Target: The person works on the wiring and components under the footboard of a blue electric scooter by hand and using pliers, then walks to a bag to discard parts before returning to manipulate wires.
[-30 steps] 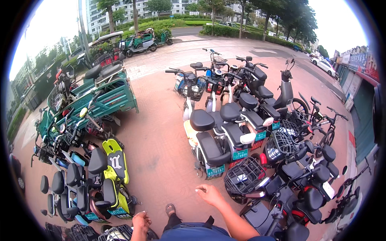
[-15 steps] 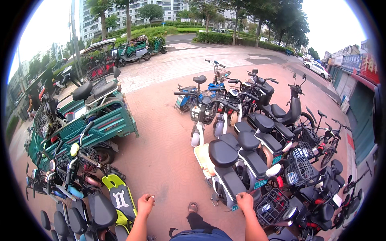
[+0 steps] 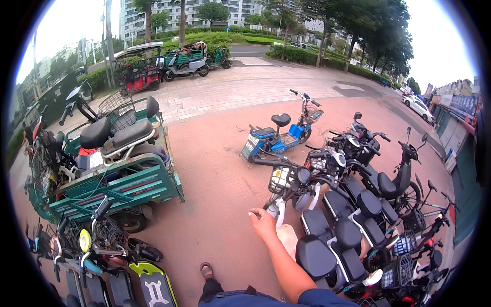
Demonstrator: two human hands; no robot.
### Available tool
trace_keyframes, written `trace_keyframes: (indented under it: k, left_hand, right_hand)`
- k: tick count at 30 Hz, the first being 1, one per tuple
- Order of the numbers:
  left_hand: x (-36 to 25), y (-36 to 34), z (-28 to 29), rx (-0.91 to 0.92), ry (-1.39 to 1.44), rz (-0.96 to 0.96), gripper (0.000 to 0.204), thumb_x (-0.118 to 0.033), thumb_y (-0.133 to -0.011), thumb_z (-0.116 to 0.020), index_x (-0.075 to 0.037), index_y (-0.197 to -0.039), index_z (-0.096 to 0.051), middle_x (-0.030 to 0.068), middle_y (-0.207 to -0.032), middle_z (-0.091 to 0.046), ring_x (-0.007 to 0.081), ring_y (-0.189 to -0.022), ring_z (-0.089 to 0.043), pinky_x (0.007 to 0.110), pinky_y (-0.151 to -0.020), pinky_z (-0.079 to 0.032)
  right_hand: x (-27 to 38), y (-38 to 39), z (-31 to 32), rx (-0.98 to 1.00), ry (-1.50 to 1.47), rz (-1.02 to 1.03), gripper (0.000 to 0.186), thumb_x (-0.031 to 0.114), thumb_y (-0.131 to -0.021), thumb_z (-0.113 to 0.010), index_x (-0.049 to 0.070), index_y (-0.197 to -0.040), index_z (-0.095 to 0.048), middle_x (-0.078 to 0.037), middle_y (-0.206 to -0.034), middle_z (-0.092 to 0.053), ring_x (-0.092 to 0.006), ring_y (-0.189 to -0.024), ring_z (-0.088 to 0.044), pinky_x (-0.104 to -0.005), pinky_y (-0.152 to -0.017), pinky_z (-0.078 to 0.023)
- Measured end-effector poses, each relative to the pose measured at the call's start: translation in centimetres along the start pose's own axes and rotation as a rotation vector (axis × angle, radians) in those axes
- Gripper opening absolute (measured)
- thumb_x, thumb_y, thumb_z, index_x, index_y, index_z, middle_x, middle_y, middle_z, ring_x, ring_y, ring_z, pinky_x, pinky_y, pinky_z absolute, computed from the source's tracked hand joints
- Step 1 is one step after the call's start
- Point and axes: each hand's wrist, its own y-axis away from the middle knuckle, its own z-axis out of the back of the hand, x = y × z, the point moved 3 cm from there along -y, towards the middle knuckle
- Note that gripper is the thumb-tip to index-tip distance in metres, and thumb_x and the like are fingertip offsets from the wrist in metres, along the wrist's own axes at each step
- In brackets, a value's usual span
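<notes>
My right hand point(image 3: 262, 222) reaches forward, fingers loosely curled and apart, beside the white front fork point(image 3: 280, 212) of a parked scooter; nothing shows clearly in it, and I cannot see it touching the scooter. My left hand is out of view. My sandalled foot point(image 3: 206, 271) is on the red paving point(image 3: 209, 215). A blue electric bike point(image 3: 289, 135) stands by itself ahead. On the right, white and black scooters point(image 3: 358, 225) are packed in a row.
A green cargo tricycle point(image 3: 117, 187) loaded with bikes stands on the left, above more bikes, including a lime scooter point(image 3: 137, 268). Behind are a red covered tricycle point(image 3: 138, 77), pale paving point(image 3: 240, 87) and a road. Shutters point(image 3: 463, 169) line the far right.
I have moved forward: the parked scooters sit lower in view and the blue bike shows fully. My right hand has moved left and up; my left hand has left view.
</notes>
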Motion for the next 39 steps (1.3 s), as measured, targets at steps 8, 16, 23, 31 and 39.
trace_keyframes:
  k: [8, 16, 23, 31, 39]
  left_hand:
    - [-25.3, -16.9, 6.3, 0.092, -0.028, -0.036, 0.026, -0.014, -0.098, -0.062, 0.005, -0.115, -0.065, 0.0195, -0.098, -0.073, 0.0286, -0.079, -0.073, 0.039, -0.067, -0.059]
    - [-76.0, -22.9, 11.2, 0.186, 0.121, -0.565, 0.037, -0.022, -0.099, -0.063, 0.001, -0.128, -0.06, 0.0144, -0.1, -0.072, 0.0272, -0.08, -0.072, 0.039, -0.069, -0.057]
    - [-93.3, -34.6, 5.3, 0.236, 0.349, -0.31, 0.028, -0.02, -0.099, -0.061, 0.0, -0.119, -0.062, 0.0151, -0.097, -0.072, 0.0295, -0.08, -0.071, 0.04, -0.068, -0.058]
    - [-99.6, -47.1, 7.1, 0.143, -0.269, -0.113, 0.028, -0.021, -0.099, -0.059, 0.002, -0.114, -0.064, 0.0164, -0.091, -0.073, 0.0331, -0.078, -0.072, 0.043, -0.066, -0.059]
    - [-125.5, -58.6, 7.7, 0.112, -0.532, -0.27, 0.033, -0.02, -0.096, -0.064, 0.006, -0.115, -0.065, 0.0176, -0.086, -0.073, 0.0316, -0.073, -0.072, 0.041, -0.062, -0.059]
  right_hand:
    - [7.2, -19.8, -13.2, 0.024, -0.04, 0.018, 0.031, 0.022, -0.094, -0.071, 0.002, -0.117, -0.072, -0.016, -0.102, -0.077, -0.0237, -0.095, -0.075, -0.0352, -0.084, -0.057]
    - [8.9, -41.8, -15.1, -0.243, -0.086, -0.035, 0.028, 0.021, -0.094, -0.071, 0.003, -0.115, -0.074, -0.016, -0.099, -0.078, -0.0212, -0.087, -0.074, -0.0353, -0.078, -0.056]
    - [9.5, -63.8, -22.4, -0.171, -0.228, 0.0, 0.028, 0.022, -0.094, -0.07, 0.003, -0.115, -0.073, -0.016, -0.1, -0.077, -0.0238, -0.089, -0.075, -0.0354, -0.08, -0.056]
    - [9.2, -84.8, -30.4, 0.066, -0.171, -0.031, 0.034, 0.029, -0.094, -0.069, 0.003, -0.115, -0.073, -0.017, -0.105, -0.076, -0.0286, -0.096, -0.074, -0.0383, -0.085, -0.056]
    - [-14.4, -104.8, -37.8, -0.152, 0.039, -0.373, 0.036, 0.034, -0.089, -0.072, 0.004, -0.108, -0.076, -0.02, -0.106, -0.075, -0.0342, -0.097, -0.072, -0.0406, -0.089, -0.055]
